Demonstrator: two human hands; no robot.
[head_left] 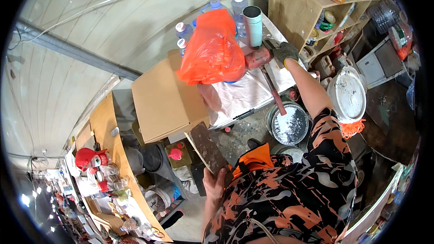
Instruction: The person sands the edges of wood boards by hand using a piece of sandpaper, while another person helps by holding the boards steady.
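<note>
My left hand (214, 184), bare, grips the lower end of a flat dark brown board (205, 147) with a pale edge, thumb on its face. My outstretched right hand (286, 52) wears a dark glove and is at the right side of a white-covered table (235, 101). Its fingers look curled beside a small dark item I cannot make out. Just left of the glove lies a mallet with a worn red head (258, 58), its reddish handle (274, 92) pointing toward me past the table edge. A mint-green tumbler (252, 27) stands behind the mallet head.
An orange plastic bag (212, 49) sits on the table before several clear bottles (238, 9). Left of it is a cardboard box (158, 99). Below the table stands a bucket (290, 124) with white residue; a white-lidded bucket (347, 95) and wooden shelf (294, 4) are at right.
</note>
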